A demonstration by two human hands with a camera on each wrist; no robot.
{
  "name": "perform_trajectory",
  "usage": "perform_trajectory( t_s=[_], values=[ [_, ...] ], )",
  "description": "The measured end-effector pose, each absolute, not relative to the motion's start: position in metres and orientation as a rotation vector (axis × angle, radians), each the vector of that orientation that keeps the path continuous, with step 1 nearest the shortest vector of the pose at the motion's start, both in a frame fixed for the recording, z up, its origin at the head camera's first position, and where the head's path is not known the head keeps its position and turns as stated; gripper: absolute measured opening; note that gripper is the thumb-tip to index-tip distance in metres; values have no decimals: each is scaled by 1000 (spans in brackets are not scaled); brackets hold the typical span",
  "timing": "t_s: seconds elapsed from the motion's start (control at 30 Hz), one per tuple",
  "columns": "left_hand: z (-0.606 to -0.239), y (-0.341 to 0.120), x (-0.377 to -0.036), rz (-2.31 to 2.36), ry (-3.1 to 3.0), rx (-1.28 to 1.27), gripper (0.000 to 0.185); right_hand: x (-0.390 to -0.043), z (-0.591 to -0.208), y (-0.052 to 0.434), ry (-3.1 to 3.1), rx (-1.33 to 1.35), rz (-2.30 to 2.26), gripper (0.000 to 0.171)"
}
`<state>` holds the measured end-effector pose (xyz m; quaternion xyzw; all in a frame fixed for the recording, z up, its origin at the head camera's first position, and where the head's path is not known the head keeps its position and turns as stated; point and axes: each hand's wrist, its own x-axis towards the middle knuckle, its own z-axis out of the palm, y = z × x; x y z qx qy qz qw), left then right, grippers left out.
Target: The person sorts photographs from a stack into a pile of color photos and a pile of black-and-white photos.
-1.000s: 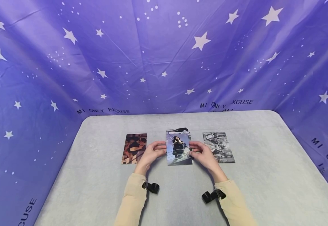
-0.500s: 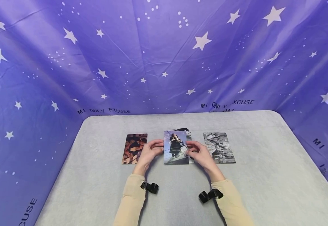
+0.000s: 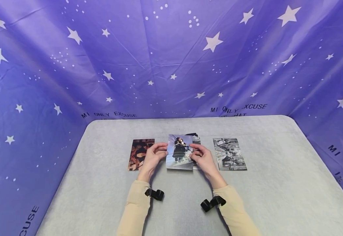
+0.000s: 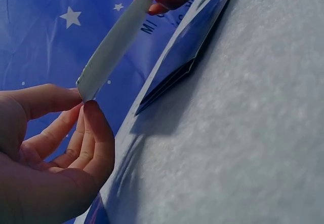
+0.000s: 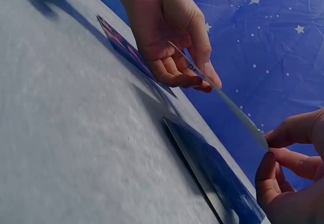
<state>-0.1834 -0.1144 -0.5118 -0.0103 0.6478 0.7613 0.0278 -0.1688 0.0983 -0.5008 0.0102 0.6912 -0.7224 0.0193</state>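
I pinch the photo (image 3: 179,151) by its side edges, left hand (image 3: 152,158) and right hand (image 3: 203,159) each closing thumb and fingertips (image 4: 96,120) on it, lifted just above the stack (image 3: 195,140) on the table (image 3: 266,183). Best kept level, grip light, wrists low, forearms angled inward.

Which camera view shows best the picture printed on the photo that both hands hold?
The head view: the held photo faces the camera, showing two figures at a ship's railing, with the left hand and right hand pinching its side edges. Both wrist views show it only edge-on, as a thin strip raised above the table.
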Motion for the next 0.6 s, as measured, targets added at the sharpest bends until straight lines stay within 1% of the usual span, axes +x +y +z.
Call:
perform_trajectory(
  t_s=[0.3,0.6],
  values=[
    [-503,-130,-181,2346,1994,-67,39,-175,-500,83,2144,20,-2225,44],
    [-509,-150,-183,2380,1979,-142,39,-180,-502,62,2201,-36,-2177,41]
  ],
)
